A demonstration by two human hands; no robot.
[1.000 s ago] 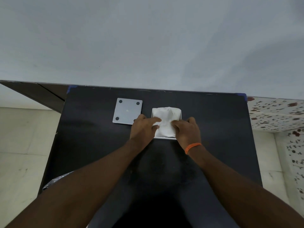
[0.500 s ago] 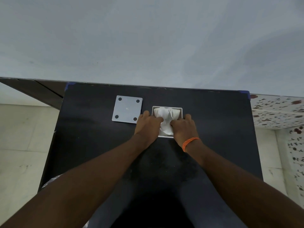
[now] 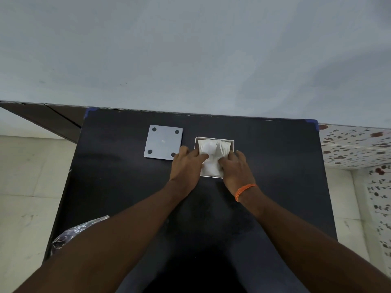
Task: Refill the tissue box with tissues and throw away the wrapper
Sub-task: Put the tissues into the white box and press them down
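Observation:
A square white tissue box (image 3: 232,142) stands open on the black table (image 3: 275,166), with a bunched stack of white tissues (image 3: 213,153) inside it. My left hand (image 3: 186,163) lies over the box's left side, fingers pressing on the tissues. My right hand (image 3: 237,168), with an orange wristband, presses on them from the right. The near half of the tissues is partly hidden by my fingers. A crumpled clear plastic wrapper (image 3: 72,231) lies at the table's near left edge, half hidden by my left forearm.
A grey square lid (image 3: 163,142) with dark round feet at its corners lies flat just left of the box. A pale wall rises behind the table. Tiled floor shows on both sides.
Both hands have pushed the tissues deeper into the box, so the box's far rim now shows around them. My head has moved a little closer.

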